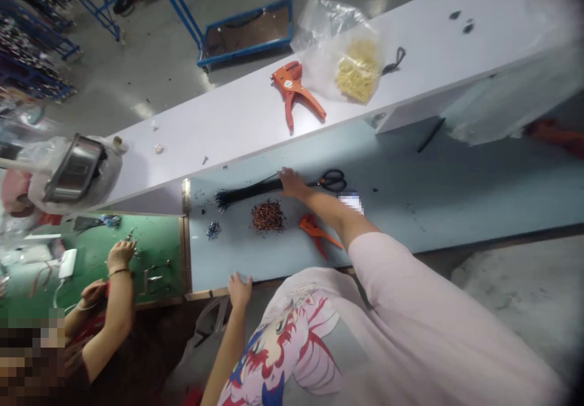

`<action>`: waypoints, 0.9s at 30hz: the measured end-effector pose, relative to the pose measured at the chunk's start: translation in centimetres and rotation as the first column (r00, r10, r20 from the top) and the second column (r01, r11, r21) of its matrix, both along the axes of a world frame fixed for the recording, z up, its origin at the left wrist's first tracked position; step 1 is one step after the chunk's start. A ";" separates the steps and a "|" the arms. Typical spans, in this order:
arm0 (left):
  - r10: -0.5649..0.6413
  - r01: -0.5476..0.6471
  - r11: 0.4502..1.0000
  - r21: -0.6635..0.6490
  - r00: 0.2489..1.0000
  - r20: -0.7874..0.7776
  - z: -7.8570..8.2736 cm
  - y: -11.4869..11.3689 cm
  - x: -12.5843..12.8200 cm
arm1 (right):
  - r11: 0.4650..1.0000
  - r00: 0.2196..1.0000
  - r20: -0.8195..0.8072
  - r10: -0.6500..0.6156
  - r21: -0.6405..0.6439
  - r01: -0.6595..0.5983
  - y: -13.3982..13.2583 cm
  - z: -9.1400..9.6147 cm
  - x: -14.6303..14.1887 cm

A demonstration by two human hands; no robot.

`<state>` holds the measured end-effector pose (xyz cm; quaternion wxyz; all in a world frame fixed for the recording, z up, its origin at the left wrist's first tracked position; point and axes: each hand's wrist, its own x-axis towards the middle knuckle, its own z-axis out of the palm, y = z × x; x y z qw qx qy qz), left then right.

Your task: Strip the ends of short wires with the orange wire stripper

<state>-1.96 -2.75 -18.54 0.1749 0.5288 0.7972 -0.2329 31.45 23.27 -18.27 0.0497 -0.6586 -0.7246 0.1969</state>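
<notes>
My right hand [292, 182] reaches across the blue-grey bench top, its fingers closed over the right end of a bundle of thin black wires [249, 192]. The wires' left ends fan out slightly. At the bench's front edge rests my left hand [239, 289], empty, thumb and fingers apart. Between the hands lie a heap of small copper-brown pieces [267, 216] and a small pile of blue bits [213, 230]. Orange-handled pliers [317, 231] sit below my right forearm. Black-handled scissors [334, 181] lie just right of my right hand, their blades partly hidden.
A white shelf [219, 111] runs behind the bench, carrying an orange wire stripper [294, 92] and a plastic bag of yellow pieces [358, 71]. To the left, a co-worker's hands [121, 255] work over a green mat [157, 235]. A metal tray [75, 168] stands at the shelf's left end.
</notes>
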 end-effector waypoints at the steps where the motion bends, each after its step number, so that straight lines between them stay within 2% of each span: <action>1: 0.007 -0.007 1.000 -0.007 1.000 -0.007 0.1 0.1 0.2 | 1.000 1.000 -0.002 0.009 -0.008 -0.009 0.8 -0.3 -0.2; 5: 0.035 -0.036 0.999 -0.035 0.999 -0.025 0.4 0.7 0.9 | 1.000 1.000 -0.003 0.015 -0.024 -0.015 2.1 -1.1 -0.8; 12: 0.089 -0.092 0.993 -0.080 0.995 -0.042 0.6 2.3 1.8 | 0.993 0.991 -0.056 0.118 -0.011 -0.119 0.8 -1.5 -0.7; 16: 0.084 -0.088 0.994 -0.068 0.995 -0.063 0.3 2.6 1.9 | 0.996 0.993 -0.082 0.082 -0.017 -0.084 1.0 -1.8 -0.2; 19: 0.095 -0.097 0.995 -0.014 0.990 -0.100 -0.1 2.4 1.9 | 1.000 0.996 -0.086 -0.011 -0.010 0.010 0.9 -1.9 0.6; 23: 0.195 -0.176 0.978 0.114 0.964 -0.180 -0.6 2.6 1.4 | 0.992 0.989 -0.071 -0.127 0.010 0.128 -0.4 -1.7 1.6; 27: 0.369 -0.315 0.921 0.231 0.896 -0.248 -1.2 5.4 -0.6 | 0.986 0.988 -0.077 -0.135 0.084 0.141 -2.1 -1.3 1.2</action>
